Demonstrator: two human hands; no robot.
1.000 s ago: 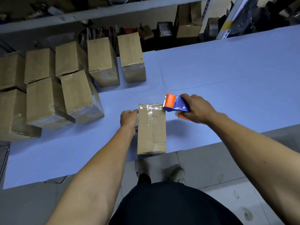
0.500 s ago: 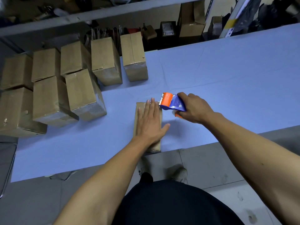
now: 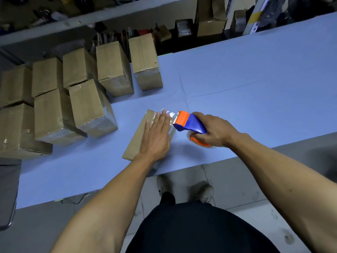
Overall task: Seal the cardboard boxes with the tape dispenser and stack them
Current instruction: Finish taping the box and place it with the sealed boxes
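Pressing flat with straight fingers, the left hand (image 3: 155, 137) pins the cardboard box (image 3: 135, 141) at the near middle of the blue table (image 3: 255, 84), while the right hand (image 3: 214, 131) curls tight around the tape dispenser (image 3: 188, 123) at the box's far right corner. Done well, the hand bears down near the tape's end — the dispenser then tears cleanly. More taped boxes (image 3: 85, 105) sit far left; cluttered shelving (image 3: 54, 17) stands beyond.

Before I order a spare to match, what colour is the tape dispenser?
Orange head and blue body, the tape dispenser shows in the head view.
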